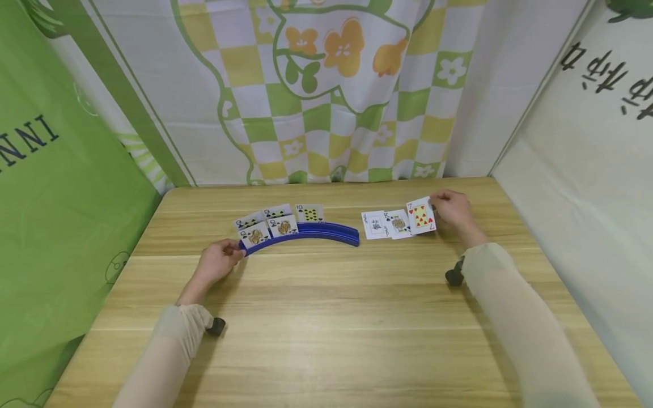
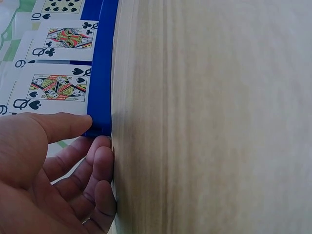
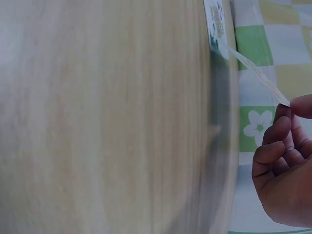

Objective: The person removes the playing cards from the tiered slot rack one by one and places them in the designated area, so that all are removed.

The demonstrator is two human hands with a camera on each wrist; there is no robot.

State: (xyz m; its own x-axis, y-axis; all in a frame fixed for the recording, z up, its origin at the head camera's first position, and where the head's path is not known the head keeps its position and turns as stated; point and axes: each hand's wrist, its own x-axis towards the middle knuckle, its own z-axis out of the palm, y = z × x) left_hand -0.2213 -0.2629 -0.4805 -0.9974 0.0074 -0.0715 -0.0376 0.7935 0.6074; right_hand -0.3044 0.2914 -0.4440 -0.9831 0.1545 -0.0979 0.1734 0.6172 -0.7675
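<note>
A curved blue card holder [image 1: 329,231] stands on the table with several cards in it, among them a queen of spades [image 2: 57,88] and a queen of clubs [image 2: 69,39]. My left hand [image 1: 218,262] grips the holder's left end, thumb on top and fingers below in the left wrist view. At the right, my right hand [image 1: 454,212] pinches the seven of hearts [image 1: 421,216] by its right edge. That card is tilted beside a king [image 1: 398,224] and a joker [image 1: 374,225]. In the right wrist view the pinched card [image 3: 261,75] shows nearly edge-on.
The wooden table [image 1: 326,317] reaches back to a patterned curtain [image 1: 326,130]. A green cloth [image 1: 61,187] hangs at the left and a white one [image 1: 581,170] at the right. Each wrist carries a small black device [image 1: 216,326].
</note>
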